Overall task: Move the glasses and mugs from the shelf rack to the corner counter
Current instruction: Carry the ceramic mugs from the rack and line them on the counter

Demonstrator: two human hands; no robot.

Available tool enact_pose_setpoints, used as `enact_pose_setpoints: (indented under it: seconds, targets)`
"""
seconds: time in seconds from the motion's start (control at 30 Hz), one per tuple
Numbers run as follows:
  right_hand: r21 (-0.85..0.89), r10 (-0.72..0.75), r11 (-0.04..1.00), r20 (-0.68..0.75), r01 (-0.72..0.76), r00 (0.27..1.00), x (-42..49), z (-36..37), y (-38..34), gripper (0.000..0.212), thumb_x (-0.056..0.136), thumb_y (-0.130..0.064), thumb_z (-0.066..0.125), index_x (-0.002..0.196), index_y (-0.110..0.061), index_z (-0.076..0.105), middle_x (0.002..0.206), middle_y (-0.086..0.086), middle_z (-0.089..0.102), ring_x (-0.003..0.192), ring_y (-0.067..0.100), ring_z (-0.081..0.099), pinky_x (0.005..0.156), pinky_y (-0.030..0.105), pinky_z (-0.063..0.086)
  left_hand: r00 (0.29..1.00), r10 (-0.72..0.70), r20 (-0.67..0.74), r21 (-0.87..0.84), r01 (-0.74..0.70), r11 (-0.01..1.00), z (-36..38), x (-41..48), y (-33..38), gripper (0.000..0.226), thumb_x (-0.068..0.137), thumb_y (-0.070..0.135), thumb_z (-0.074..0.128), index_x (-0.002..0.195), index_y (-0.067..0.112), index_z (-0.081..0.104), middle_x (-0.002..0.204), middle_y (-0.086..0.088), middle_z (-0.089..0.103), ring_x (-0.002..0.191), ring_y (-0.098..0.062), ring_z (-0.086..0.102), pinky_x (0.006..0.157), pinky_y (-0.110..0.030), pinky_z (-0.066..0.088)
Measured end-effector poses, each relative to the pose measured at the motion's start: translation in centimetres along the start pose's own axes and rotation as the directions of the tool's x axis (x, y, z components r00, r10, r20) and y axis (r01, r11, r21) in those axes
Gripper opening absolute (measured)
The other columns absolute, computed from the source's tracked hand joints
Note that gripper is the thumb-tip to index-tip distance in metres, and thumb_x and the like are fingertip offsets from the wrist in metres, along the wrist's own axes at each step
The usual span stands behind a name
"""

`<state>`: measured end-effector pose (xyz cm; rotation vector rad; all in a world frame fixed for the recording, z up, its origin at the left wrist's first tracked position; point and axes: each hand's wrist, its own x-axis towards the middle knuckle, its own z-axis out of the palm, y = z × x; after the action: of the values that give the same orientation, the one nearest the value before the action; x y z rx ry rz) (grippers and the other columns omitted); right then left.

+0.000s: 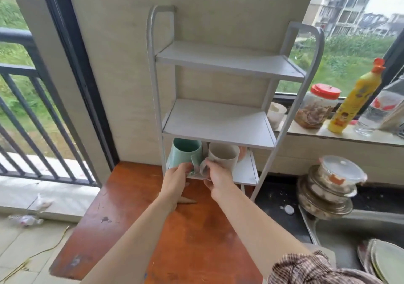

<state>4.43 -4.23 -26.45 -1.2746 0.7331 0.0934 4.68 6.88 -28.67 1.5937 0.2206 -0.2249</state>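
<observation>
Left hand (176, 175): fingers curled, gripping the green mug (185, 152) low on its side, by the handle.
Right hand (216, 175): fingers curled, gripping the beige mug (223, 155) at its blurred handle; exact hold hard to read.
Mugs: upright, side by side on the bottom shelf, green to the left, beige to the right, handles turned toward each other.
Behind the beige mug: a pinkish item (242, 154), mostly hidden.
Shelf rack (218, 121): white, three tiers, standing against the wall.
Tabletop (175, 235): reddish-brown wood, scuffed, under both forearms, in front of the rack.
Window sill (306, 131): white cup (276, 113), red-lidded jar (318, 108), yellow bottle (354, 100), clear bottle (378, 111).
Right of the rack: stacked bowls (328, 196) topped by a lidded glass container.
Bottom right corner: plates (387, 262).
</observation>
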Motion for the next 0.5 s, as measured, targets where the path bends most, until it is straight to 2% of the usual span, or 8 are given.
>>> enact_pose_setpoints:
  seconds: [0.1,0.2,0.3,0.37,0.43,0.5]
  targets:
    - [0.027,0.015,1.000,-0.019,-0.015,1.000,-0.2,-0.3,0.1,0.012,0.087,-0.022,0.063,0.093,-0.013,0.058,0.093,0.006,0.059,0.087,0.021,0.055,0.082,0.033,0.050,0.998,-0.061,0.007,-0.032,0.061,0.998,0.1,0.2,0.4,0.024,0.092,0.033,0.042,0.088,0.025,0.065,0.112,-0.005,0.064,0.106,-0.022,0.057,0.085,-0.038,0.052]
    - [-0.009,-0.017,1.000,-0.066,0.016,0.998,-0.4,-1.3,0.5,0.019,0.087,-0.029,0.064,0.097,-0.015,0.058,0.085,0.003,0.058,0.077,0.016,0.053,0.070,0.027,0.048,0.995,-0.104,-0.010,0.022,0.104,0.994,0.5,0.5,0.8,0.020,0.092,0.037,0.042,0.087,0.024,0.057,0.115,-0.009,0.061,0.105,-0.024,0.055,0.097,-0.042,0.046]
    - [-0.117,-0.064,0.992,-0.090,0.054,0.994,-0.8,-2.7,0.7,0.025,0.089,-0.033,0.062,0.103,-0.013,0.060,0.078,0.001,0.058,0.071,0.013,0.051,0.062,0.024,0.043,0.987,-0.162,0.017,0.007,0.162,0.987,1.0,0.6,0.9,0.024,0.094,0.044,0.045,0.105,0.023,0.047,0.124,-0.009,0.054,0.114,-0.026,0.050,0.098,-0.042,0.042]
    - [-0.181,-0.088,0.981,-0.064,0.075,0.994,-1.0,-3.7,0.8,0.020,0.091,-0.033,0.058,0.100,-0.016,0.063,0.083,0.000,0.060,0.074,0.013,0.052,0.067,0.026,0.046,0.978,-0.205,0.037,-0.029,0.206,0.978,1.2,0.5,1.1,0.036,0.093,0.049,0.046,0.118,0.023,0.046,0.130,-0.007,0.050,0.121,-0.029,0.046,0.095,-0.044,0.042]
    - [-0.230,-0.098,0.969,-0.038,0.087,0.994,-1.2,-4.6,0.8,0.021,0.092,-0.035,0.057,0.102,-0.018,0.064,0.093,0.000,0.063,0.083,0.014,0.055,0.079,0.029,0.051,0.970,-0.240,0.035,-0.044,0.242,0.969,1.3,0.4,1.2,0.048,0.091,0.052,0.046,0.129,0.022,0.046,0.131,-0.006,0.047,0.123,-0.029,0.044,0.093,-0.046,0.042]
    - [-0.268,-0.100,0.959,-0.017,0.092,0.995,-1.3,-5.6,0.7,0.028,0.093,-0.037,0.056,0.111,-0.016,0.063,0.105,0.003,0.065,0.095,0.018,0.058,0.091,0.034,0.053,0.966,-0.258,0.014,-0.061,0.258,0.964,1.3,0.2,1.2,0.044,0.091,0.052,0.049,0.123,0.023,0.049,0.123,-0.006,0.048,0.116,-0.030,0.047,0.087,-0.046,0.045]
